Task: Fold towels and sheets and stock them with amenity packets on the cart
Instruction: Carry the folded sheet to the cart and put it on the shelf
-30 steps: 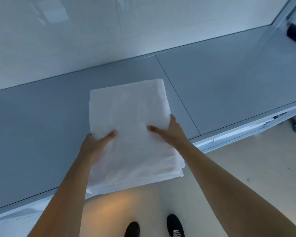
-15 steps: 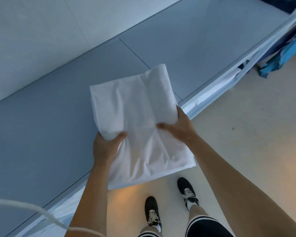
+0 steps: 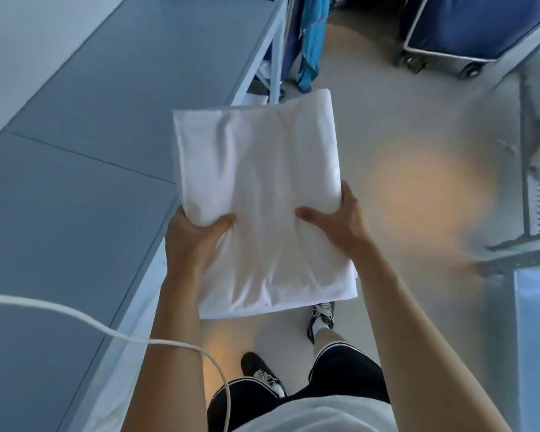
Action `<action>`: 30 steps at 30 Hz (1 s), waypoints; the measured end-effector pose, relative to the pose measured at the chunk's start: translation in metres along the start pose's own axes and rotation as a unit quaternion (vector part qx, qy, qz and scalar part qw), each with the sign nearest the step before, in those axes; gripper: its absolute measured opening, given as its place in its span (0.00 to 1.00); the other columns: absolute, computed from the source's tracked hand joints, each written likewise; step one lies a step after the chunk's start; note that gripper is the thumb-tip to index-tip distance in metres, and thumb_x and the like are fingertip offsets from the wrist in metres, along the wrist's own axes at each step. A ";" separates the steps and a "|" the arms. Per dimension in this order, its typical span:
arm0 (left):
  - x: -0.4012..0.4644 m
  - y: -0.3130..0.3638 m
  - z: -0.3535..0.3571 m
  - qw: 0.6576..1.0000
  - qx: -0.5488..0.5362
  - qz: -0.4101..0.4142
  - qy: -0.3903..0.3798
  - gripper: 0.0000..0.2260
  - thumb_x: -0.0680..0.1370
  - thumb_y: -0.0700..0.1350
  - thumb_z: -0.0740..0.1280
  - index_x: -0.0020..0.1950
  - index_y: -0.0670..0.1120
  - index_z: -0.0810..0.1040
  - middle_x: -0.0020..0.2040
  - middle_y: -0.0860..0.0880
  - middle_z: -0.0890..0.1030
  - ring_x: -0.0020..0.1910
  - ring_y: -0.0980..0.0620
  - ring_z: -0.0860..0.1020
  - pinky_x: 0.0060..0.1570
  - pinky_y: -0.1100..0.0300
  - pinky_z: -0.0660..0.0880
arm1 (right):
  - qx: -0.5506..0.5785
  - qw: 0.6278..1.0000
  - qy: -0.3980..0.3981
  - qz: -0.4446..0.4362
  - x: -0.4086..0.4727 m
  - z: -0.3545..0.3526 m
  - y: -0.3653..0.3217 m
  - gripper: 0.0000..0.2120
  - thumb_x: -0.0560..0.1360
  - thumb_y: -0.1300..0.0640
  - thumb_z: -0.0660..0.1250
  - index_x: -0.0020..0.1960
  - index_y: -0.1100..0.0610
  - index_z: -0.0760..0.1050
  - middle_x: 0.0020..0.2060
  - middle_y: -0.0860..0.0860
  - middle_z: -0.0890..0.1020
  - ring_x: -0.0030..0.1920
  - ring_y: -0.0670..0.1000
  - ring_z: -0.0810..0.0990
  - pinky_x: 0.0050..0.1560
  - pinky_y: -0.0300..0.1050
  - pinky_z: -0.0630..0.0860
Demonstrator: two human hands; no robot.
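Left hand (image 3: 197, 238) and right hand (image 3: 340, 222) each pinch the soft, creased, folded white rectangular sheet (image 3: 259, 194), held off the smooth grey table (image 3: 75, 182).

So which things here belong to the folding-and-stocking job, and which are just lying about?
Job:
- folded white cloth, held in left hand and right hand
- grey table

Lying about:
- blue wheeled laundry bin
- white cable
- turquoise hanging cloth
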State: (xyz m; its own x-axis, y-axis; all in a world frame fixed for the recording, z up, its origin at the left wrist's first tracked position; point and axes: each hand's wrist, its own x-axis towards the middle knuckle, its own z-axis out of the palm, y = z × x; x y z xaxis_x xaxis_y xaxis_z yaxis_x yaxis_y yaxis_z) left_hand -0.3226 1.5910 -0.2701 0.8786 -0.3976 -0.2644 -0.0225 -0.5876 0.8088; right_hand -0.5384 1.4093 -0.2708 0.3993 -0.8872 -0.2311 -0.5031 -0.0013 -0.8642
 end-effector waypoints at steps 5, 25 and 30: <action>-0.017 0.055 0.065 0.996 0.033 0.050 -0.071 0.39 0.59 0.65 0.81 0.65 0.50 0.78 0.53 0.57 0.78 0.53 0.49 0.79 0.48 0.58 0.71 | 0.044 0.996 0.075 0.025 0.002 -0.073 0.030 0.42 0.55 0.37 0.85 0.65 0.39 0.72 0.50 0.34 0.83 0.48 0.35 0.83 0.46 0.37 0.82; -0.008 0.240 0.313 0.988 0.061 0.091 -0.112 0.36 0.62 0.59 0.83 0.66 0.48 0.78 0.53 0.56 0.79 0.48 0.56 0.76 0.41 0.67 0.70 | 0.085 0.987 0.132 0.027 0.168 -0.293 0.089 0.39 0.56 0.38 0.85 0.63 0.36 0.72 0.52 0.28 0.80 0.49 0.32 0.81 0.39 0.26 0.76; 0.002 0.263 0.342 0.987 0.064 0.094 -0.112 0.35 0.62 0.58 0.83 0.65 0.48 0.79 0.52 0.56 0.80 0.48 0.55 0.77 0.36 0.73 0.67 | 0.086 0.987 0.134 0.029 0.200 -0.314 0.094 0.43 0.56 0.36 0.84 0.67 0.38 0.71 0.53 0.29 0.80 0.50 0.32 0.80 0.43 0.30 0.77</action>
State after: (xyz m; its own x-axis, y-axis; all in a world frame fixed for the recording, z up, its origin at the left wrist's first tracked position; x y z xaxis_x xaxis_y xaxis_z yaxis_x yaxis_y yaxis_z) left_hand -0.4895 1.1949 -0.2376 0.7264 -0.6453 -0.2366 -0.2477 -0.5669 0.7857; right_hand -0.7465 1.0867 -0.2575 0.1457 -0.9737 -0.1752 -0.3727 0.1100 -0.9214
